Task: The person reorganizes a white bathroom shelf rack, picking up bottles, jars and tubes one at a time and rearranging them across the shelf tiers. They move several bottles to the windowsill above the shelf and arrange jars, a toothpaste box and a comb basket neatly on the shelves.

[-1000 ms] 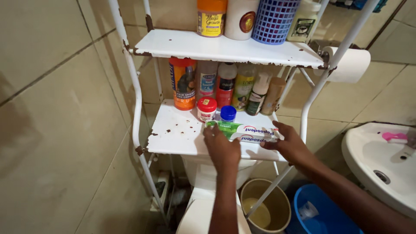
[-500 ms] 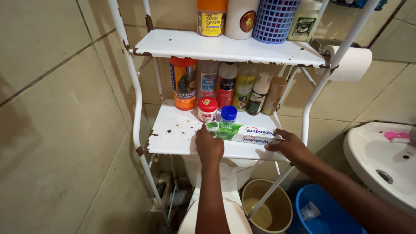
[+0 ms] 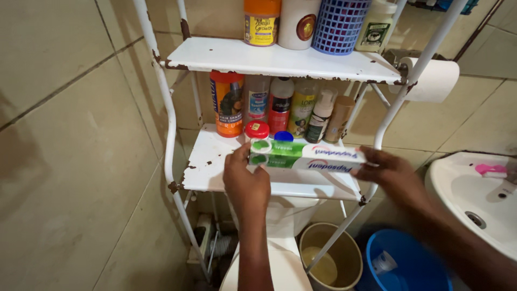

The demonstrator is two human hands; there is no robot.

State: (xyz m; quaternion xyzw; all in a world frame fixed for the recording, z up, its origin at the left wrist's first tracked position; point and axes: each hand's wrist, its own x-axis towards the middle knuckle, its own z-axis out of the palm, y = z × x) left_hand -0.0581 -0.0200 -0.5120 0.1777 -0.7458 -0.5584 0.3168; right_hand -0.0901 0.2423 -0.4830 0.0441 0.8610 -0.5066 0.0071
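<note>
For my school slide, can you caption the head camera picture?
Both hands hold a toothpaste box over a white shelf.

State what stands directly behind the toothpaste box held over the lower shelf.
Behind the toothpaste box: a red-lidded jar, a blue cap and a row of bottles. The box hides their bases.

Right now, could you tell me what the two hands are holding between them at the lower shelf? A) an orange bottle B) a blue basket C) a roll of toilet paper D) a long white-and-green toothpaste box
D: the left hand grips the green end of the toothpaste box and the right hand its white end, just above the lower shelf.
</note>
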